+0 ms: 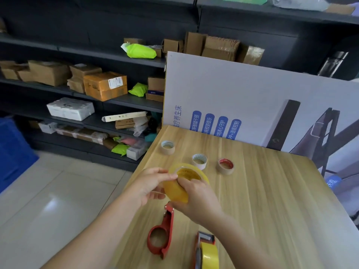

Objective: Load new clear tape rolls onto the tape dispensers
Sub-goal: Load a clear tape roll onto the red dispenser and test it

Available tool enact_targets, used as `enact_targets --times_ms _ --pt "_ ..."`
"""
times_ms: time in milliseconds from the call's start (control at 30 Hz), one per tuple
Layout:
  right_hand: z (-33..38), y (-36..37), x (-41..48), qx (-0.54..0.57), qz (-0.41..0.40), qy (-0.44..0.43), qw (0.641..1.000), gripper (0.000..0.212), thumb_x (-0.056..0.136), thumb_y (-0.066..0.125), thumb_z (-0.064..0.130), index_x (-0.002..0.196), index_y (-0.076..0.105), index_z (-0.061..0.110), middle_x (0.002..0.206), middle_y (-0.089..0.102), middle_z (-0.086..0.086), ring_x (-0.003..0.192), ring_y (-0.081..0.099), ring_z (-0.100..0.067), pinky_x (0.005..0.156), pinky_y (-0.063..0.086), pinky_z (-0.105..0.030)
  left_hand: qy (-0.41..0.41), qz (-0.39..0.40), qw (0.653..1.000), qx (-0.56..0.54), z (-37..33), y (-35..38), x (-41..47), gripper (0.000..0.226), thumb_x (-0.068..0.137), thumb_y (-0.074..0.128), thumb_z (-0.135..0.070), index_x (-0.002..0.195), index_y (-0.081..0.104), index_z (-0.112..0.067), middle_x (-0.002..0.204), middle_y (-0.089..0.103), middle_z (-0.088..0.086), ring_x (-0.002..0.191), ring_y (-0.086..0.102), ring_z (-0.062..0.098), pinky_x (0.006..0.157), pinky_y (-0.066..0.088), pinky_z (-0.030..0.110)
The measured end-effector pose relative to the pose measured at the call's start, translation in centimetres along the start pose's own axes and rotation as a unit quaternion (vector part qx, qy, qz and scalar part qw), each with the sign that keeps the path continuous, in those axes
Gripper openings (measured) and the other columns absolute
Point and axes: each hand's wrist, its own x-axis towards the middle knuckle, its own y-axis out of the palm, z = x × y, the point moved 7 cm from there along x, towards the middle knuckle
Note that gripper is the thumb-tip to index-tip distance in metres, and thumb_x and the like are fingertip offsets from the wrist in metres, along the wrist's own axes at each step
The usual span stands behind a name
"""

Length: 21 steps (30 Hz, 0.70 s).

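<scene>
Over at the far left a blue plastic crate (13, 150) sits on the pale tiled floor (58, 191). Behind it runs dark shelving (81, 55) stacked with cardboard boxes (104, 85), a white wrapped parcel (71, 108) and a few bright green mailer bags (140, 51).

The wooden table (272, 200) starts about mid-room. Above its near left corner the person's left hand (149, 183) holds the left side of a clear, yellowish tape roll (182, 183), with the thumb over the top rim and the fingers curled underneath. The roll is off the table, tilted so its open core faces up and away.

Just below the hands an empty red tape dispenser (161, 235) lies flat on the tabletop with its round hub bare. Its front end is hidden under the roll and the right hand.

The right hand (198, 199) grips the same roll from the near right side, with its fingers bent over the rim. So both hands hold the one roll between them.

Farther back on the table three cardboard tape cores stand on end, set apart from one another: a pale core (168, 147) nearest the far left edge, a white-rimmed core (199, 161) in the middle, and a red-rimmed core (225, 166) to the right.

At the near edge a second dispenser (206, 251) already carries a yellowish roll.

A large printed board (252, 94) leans behind the table, and a dark metal flask (333, 64) stands on the shelf at the far right.
</scene>
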Motion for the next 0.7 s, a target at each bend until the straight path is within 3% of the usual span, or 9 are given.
enact_targets --times_ms 167,267,333,567,700 --pt "-0.8 4.3 0.4 0.109 0.055 0.084 0.989 0.038 0.082 0.066 0.052 0.109 0.067 0.026 0.09 0.071 0.007 0.084 0.062 -0.008 0.069 0.046 -0.024 -0.046 -0.001 0.999 0.026 4.2 -3.4 2.4 0.036 0.068 0.082 -0.019 0.101 0.066 -0.02 0.075 0.072 0.0 0.06 0.059 0.014 0.051 0.044 0.023" --pt "-2.5 6.4 0.6 0.179 0.02 0.188 0.966 0.032 0.09 0.056 0.051 0.093 0.071 0.023 0.079 0.071 0.009 0.074 0.062 -0.002 0.064 0.045 -0.017 -0.082 0.023 0.995 0.058 6.7 -5.6 3.6 0.028 0.071 0.08 -0.014 0.095 0.069 -0.021 0.063 0.07 -0.004 0.055 0.057 0.011 0.052 0.044 0.022" --pt "-3.8 8.2 0.4 0.171 0.016 0.256 0.951 0.033 0.092 0.054 0.048 0.092 0.07 0.02 0.083 0.069 0.008 0.079 0.062 -0.008 0.065 0.046 -0.022 -0.104 0.052 0.99 0.082 8.3 -6.8 4.4 0.028 0.072 0.079 -0.01 0.097 0.07 -0.019 0.063 0.07 -0.004 0.05 0.056 0.009 0.049 0.043 0.021" --pt "-7.1 16.8 -2.5 0.094 0.176 0.425 0.883 0.045 0.093 0.05 0.044 0.129 0.051 0.017 0.116 0.065 -0.002 0.106 0.061 -0.021 0.084 0.049 -0.032 -0.148 0.153 0.961 0.174 12.4 -7.9 7.1 0.032 0.068 0.08 -0.012 0.097 0.072 -0.024 0.083 0.072 0.002 0.065 0.058 0.014 0.059 0.043 0.023" --pt "-7.5 18.9 -3.8 0.077 0.23 0.443 0.863 0.047 0.091 0.054 0.038 0.135 0.046 0.022 0.118 0.066 -0.002 0.109 0.061 -0.022 0.088 0.052 -0.035 -0.148 0.176 0.95 0.213 13.7 -7.9 8.8 0.034 0.068 0.081 -0.017 0.098 0.072 -0.028 0.096 0.072 0.002 0.082 0.06 0.018 0.068 0.045 0.027"
